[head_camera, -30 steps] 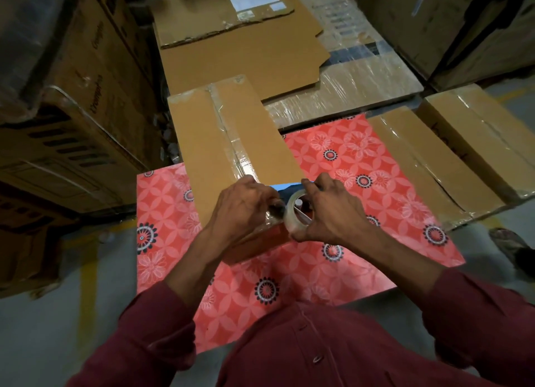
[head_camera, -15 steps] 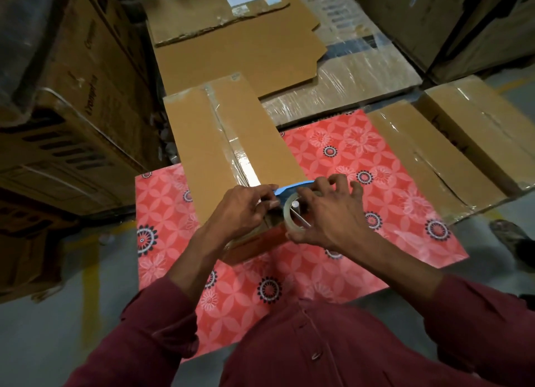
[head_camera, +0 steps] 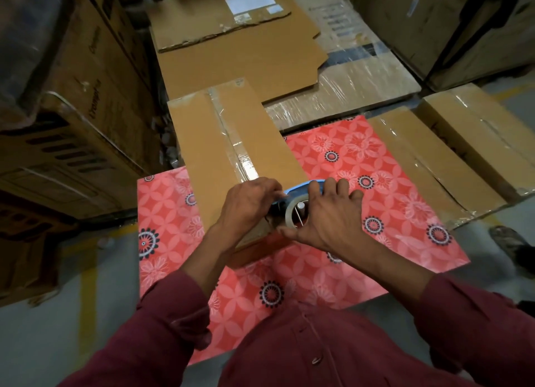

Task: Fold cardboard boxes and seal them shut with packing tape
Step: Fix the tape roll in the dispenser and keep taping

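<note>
Stacked cartons (head_camera: 72, 120) fill the left side; one carries slanted brown lettering, too blurred to read with certainty. Ahead, flat cardboard sheets (head_camera: 237, 54) lie on a shrink-wrapped pallet load (head_camera: 356, 88), the top sheet bearing a white label (head_camera: 250, 0) whose print is too small to make out. A red floral-patterned table (head_camera: 362, 166) spans the middle. On its right edge rest two taped boxes (head_camera: 434, 161).

The long cardboard box (head_camera: 220, 138) being sealed lies on the table's left part, its long axis running from the person away and slightly leftward, its far end overhanging the table. A strip of clear tape (head_camera: 231, 143) runs along its centre seam, and a small printed mark at the far corner is illegible.

At the box's near end the right hand (head_camera: 324, 216) grips a tape dispenser (head_camera: 298, 192) with a blue frame, fingers curled over the top, thumb beneath the clear tape roll (head_camera: 295, 213). The left hand (head_camera: 246, 201) has its fingers curled against the dispenser's left side, right where the tape meets the box; whether it pinches the tape or only presses there I cannot tell. Both sleeves (head_camera: 168, 314) are maroon.
</note>
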`<state>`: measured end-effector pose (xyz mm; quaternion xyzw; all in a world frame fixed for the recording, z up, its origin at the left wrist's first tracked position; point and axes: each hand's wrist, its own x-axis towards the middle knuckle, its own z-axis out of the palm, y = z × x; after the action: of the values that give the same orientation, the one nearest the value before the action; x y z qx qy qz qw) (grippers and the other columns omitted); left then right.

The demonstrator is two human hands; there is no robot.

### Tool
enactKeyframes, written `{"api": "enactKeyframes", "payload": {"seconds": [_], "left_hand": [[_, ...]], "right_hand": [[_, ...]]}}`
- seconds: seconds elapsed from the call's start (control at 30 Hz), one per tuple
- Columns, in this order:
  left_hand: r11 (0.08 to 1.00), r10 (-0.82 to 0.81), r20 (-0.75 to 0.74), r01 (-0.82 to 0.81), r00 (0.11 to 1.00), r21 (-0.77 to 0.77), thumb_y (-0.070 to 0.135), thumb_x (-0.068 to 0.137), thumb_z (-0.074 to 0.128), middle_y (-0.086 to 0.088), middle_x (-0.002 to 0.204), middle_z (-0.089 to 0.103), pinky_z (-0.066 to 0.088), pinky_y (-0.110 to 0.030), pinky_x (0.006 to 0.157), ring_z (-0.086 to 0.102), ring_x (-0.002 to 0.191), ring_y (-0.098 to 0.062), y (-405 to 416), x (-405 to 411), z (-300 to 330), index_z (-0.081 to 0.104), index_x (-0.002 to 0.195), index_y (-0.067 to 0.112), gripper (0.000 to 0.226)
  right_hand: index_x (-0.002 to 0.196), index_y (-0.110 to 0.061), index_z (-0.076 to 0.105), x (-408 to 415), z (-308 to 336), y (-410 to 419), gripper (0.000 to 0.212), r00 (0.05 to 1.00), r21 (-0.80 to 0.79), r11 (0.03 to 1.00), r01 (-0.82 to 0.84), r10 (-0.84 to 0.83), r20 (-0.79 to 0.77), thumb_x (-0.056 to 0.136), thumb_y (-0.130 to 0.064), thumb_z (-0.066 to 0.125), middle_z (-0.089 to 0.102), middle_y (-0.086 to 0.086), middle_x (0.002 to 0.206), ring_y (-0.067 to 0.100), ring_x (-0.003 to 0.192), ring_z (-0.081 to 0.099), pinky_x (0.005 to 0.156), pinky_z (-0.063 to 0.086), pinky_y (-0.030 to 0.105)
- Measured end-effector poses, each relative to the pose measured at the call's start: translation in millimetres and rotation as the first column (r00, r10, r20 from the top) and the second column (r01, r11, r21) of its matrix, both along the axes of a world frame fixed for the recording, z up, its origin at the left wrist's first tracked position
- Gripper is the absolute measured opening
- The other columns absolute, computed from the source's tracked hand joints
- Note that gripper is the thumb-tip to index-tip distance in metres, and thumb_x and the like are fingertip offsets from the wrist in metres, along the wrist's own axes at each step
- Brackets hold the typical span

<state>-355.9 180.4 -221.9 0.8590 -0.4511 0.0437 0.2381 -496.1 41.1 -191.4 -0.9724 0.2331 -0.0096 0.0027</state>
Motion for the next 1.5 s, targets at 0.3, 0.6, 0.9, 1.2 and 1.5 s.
{"api": "enactKeyframes", "payload": {"seconds": [0.3,0.6,0.9,1.2,1.5], "left_hand": [[0.943,0.228,0.065,-0.203,0.972,-0.264,0.049,0.105,0.051,-0.002,0.086,0.065,0.052,-0.035,0.050,0.063,0.070,-0.025,20,-34,-21,0.077,0.095,0.015,0.043],[0.890,0.344,-0.057,-0.345,0.937,-0.298,0.025,0.101,0.068,0.002,0.095,0.068,0.051,-0.036,0.056,0.066,0.074,-0.023,51,-67,-55,0.075,0.100,0.015,0.012],[0.816,0.434,-0.378,-0.535,0.818,-0.219,0.030,0.092,0.072,0.009,0.089,0.074,0.055,-0.035,0.067,0.066,0.076,-0.014,56,-58,-40,0.078,0.090,0.024,0.008],[0.853,0.360,-0.550,-0.505,0.754,-0.134,0.015,0.097,0.072,0.010,0.099,0.072,0.055,-0.022,0.075,0.068,0.089,-0.001,103,-27,-7,0.069,0.102,0.027,0.013],[0.851,0.276,-0.608,-0.483,0.744,-0.206,0.028,0.093,0.076,0.018,0.119,0.071,0.056,-0.041,0.092,0.065,0.109,-0.012,95,-39,-11,0.074,0.117,0.029,0.024]], "right_hand": [[0.160,-0.024,0.017,34,20,-23,0.139,0.916,0.161,0.956,-0.245,0.282,-0.284,0.048,-0.097,0.053,0.021,0.008,0.164,0.037,0.146,0.036,0.107,0.041,0.058],[0.138,-0.023,0.044,51,40,-25,0.109,0.854,0.080,0.931,-0.356,0.360,-0.375,0.053,-0.085,0.074,0.053,0.001,0.124,0.032,0.102,0.065,0.070,0.050,0.039],[0.140,-0.030,0.040,51,37,-33,0.108,0.814,0.145,0.911,-0.387,0.411,-0.409,0.052,-0.079,0.079,0.058,-0.003,0.125,0.028,0.113,0.059,0.068,0.043,0.036],[0.160,-0.037,-0.010,59,49,-37,0.154,0.708,0.187,0.849,-0.494,0.518,-0.480,0.047,-0.077,0.085,0.003,0.007,0.170,0.035,0.154,0.016,0.107,0.046,0.059],[0.161,-0.028,0.008,58,10,-3,0.124,0.774,0.215,0.840,-0.499,0.543,-0.325,0.062,-0.057,0.079,0.040,0.000,0.144,0.033,0.129,0.041,0.084,0.057,0.050]]}}
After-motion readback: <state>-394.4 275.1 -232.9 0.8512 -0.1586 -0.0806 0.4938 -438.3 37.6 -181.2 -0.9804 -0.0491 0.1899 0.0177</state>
